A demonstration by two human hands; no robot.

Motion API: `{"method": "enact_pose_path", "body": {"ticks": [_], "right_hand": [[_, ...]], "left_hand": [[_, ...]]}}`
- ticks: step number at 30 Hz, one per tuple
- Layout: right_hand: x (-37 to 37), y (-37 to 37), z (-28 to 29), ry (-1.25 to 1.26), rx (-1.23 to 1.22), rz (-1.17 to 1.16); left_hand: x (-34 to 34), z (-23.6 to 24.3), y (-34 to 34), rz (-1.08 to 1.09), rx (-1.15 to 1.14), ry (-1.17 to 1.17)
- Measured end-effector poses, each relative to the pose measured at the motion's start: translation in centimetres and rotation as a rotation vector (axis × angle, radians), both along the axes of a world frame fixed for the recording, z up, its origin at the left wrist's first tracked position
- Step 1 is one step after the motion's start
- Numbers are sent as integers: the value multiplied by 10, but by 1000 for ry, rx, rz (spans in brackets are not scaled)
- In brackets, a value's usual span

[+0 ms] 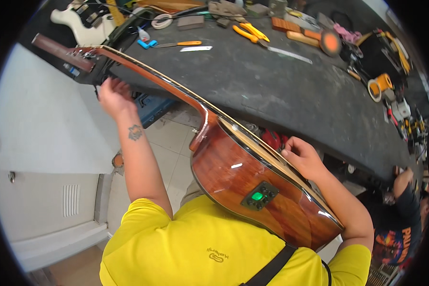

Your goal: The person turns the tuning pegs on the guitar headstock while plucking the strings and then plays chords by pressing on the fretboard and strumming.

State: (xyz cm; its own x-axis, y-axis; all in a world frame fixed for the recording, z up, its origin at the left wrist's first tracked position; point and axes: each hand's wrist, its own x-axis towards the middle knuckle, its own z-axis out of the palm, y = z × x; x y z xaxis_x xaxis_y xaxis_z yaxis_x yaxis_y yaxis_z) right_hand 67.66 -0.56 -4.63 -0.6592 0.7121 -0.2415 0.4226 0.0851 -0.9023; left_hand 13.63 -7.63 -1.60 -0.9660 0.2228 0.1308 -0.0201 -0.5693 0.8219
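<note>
An acoustic guitar (252, 176) with a glossy reddish-brown body lies across my front, its side turned up and its neck (162, 83) running to the upper left. A black control panel (260, 196) with a lit green screen sits in that side. My left hand (116, 95) is just below the headstock end, fingers curled beside something small and dark; what they grip is unclear. Over the guitar's top by the strings, my right hand (301, 155) is closed, thumb against bent fingers. The body's edge hides the fingertips, and my right forearm rests over the body.
A dark workbench (271, 90) stretches ahead, carrying yellow-handled pliers (251, 33), a steel ruler (288, 54), a file with an orange handle (189, 43) and a white guitar body (83, 26). Another person (395, 224) is at the right edge. A white cabinet (57, 200) stands at left.
</note>
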Motion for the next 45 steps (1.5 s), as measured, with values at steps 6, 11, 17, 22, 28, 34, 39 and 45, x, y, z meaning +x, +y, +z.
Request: {"method": "enact_pose_path", "body": {"ticks": [6,11,17,22,28,34,39,45], "right_hand": [[3,-3,24,83,-163,130],[6,8,13,115,-323,131],[1,13,41,184,-329,96],[-26,18,3,-302,166,104],[-41,21,28,-73,-57,126],[-24,30,34,300,-556,318],[-31,9,20,-33,3,110],[-21,24,21,54,-312,261]], "left_hand": [[0,55,32,-817,397,-196],[-38,61,61,-1070,655,-211],[-28,63,57,-1064,782,-187],[-23,65,47,-1121,798,-179],[-24,69,31,-1106,810,-159],[-21,66,33,-1074,836,-172],[-12,68,37,-1087,857,-163],[-13,69,33,-1083,876,-125]]}}
